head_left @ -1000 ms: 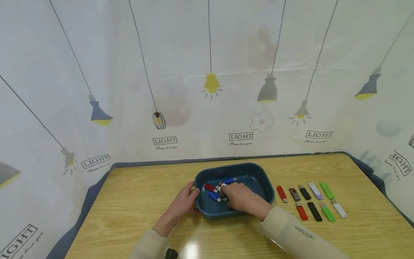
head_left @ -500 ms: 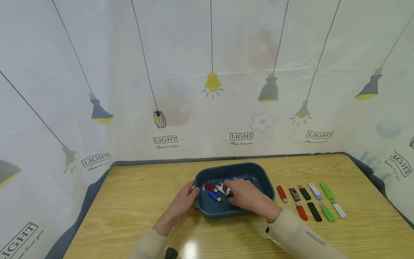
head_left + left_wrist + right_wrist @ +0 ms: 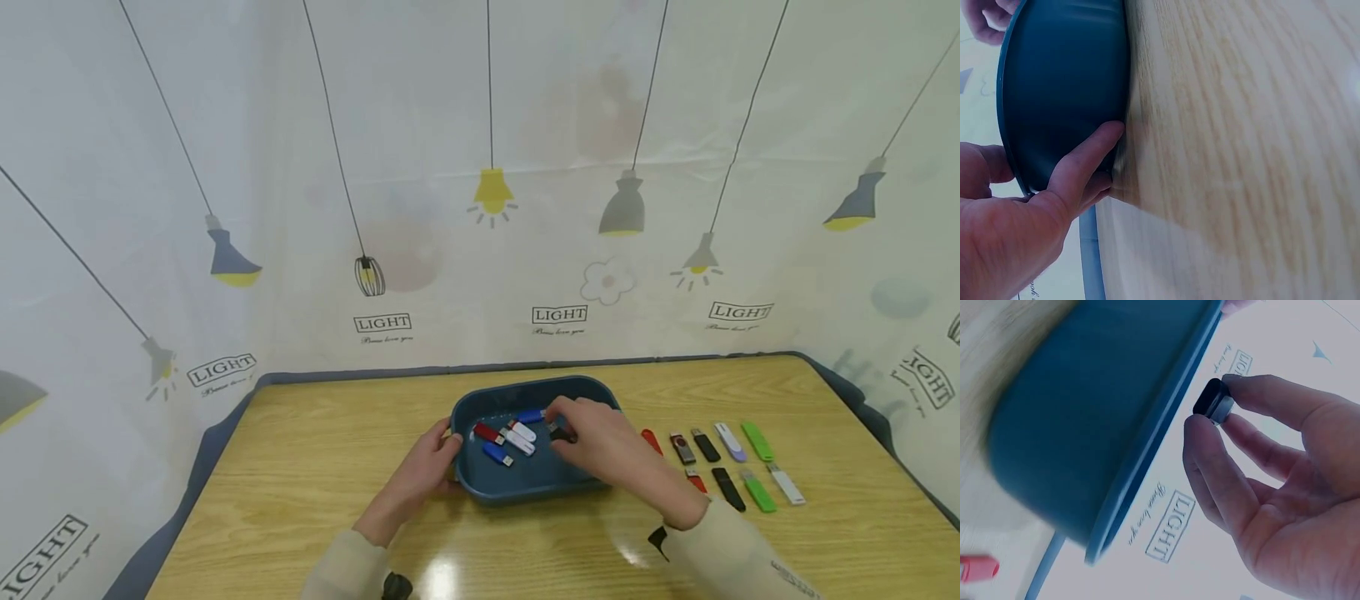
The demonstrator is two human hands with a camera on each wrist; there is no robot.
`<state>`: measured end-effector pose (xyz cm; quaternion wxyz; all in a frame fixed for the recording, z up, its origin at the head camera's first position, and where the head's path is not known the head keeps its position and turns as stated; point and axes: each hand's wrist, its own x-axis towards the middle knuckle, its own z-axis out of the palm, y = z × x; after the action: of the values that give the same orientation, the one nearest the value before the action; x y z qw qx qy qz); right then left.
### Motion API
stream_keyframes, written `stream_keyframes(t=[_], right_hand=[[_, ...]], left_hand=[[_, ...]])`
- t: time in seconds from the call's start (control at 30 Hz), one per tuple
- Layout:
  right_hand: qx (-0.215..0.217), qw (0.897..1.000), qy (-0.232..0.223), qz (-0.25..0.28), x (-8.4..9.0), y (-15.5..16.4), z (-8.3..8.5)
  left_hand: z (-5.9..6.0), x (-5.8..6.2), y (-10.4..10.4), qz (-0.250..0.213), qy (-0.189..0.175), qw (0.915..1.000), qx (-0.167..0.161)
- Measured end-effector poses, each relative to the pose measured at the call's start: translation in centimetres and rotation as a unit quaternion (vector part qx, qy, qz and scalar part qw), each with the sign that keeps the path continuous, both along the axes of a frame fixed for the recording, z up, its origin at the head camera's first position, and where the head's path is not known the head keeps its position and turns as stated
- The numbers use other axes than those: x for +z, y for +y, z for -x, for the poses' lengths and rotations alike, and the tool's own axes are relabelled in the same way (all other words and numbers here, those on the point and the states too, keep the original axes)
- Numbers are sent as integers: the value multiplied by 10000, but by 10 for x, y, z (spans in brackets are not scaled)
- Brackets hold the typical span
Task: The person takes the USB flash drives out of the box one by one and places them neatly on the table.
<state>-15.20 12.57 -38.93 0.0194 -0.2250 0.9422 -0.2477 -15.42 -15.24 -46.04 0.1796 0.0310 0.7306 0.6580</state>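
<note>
A dark blue tray [image 3: 480, 492] sits mid-table with a red [image 3: 488, 434], a white [image 3: 519, 442] and two blue USB sticks [image 3: 497, 455] inside. My left hand [image 3: 430, 467] grips the tray's left rim [image 3: 1016, 169], thumb over the edge and fingers [image 3: 1085, 165] on the outer wall. My right hand [image 3: 603, 446] is lifted above the tray's right half and pinches a small black USB stick [image 3: 559, 432] between thumb and fingers; the right wrist view shows the stick [image 3: 1213, 400] held just above the tray's rim [image 3: 1160, 434].
Right of the tray, two rows of USB sticks lie on the wooden table [image 3: 300, 483]: red [image 3: 651, 442], black [image 3: 706, 446], lilac [image 3: 731, 442], green [image 3: 758, 441], white [image 3: 787, 484]. Curtain walls close in the back and sides.
My right hand has come up out of the tray and moved right, carrying a black stick. The white stick it covered now shows. The left hand has stayed on the rim.
</note>
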Motion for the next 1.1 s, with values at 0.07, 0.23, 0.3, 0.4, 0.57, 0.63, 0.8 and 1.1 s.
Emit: stream_keyframes(t=[0.07, 0.23, 0.3, 0.4, 0.57, 0.63, 0.8, 1.1], right_hand=[[-63, 10000, 1, 47, 2, 7, -2], [-232, 9995, -190, 139, 6, 23, -7], [-309, 9991, -237, 136, 8, 30, -9], [-456, 9987, -219, 107, 9, 38, -13], [-611, 9980, -120, 107, 7, 54, -18], [-665, 9977, -117, 110, 5, 59, -21], [-799, 9967, -76, 114, -1, 75, -25], [-1069, 9936, -369, 77, -19, 99, -28]], left_hand=[[0, 0, 0, 38, -14, 10000, 21], [0, -1, 0, 71, -28, 10000, 45], [0, 0, -1, 44, -19, 10000, 32], [-1, 0, -1, 51, 2, 10000, 34], [-2, 1, 0, 82, 2, 10000, 32], [-2, 1, 0, 70, -7, 10000, 21], [0, -1, -1, 43, -46, 10000, 34], [1, -2, -1, 77, -88, 9999, 25]])
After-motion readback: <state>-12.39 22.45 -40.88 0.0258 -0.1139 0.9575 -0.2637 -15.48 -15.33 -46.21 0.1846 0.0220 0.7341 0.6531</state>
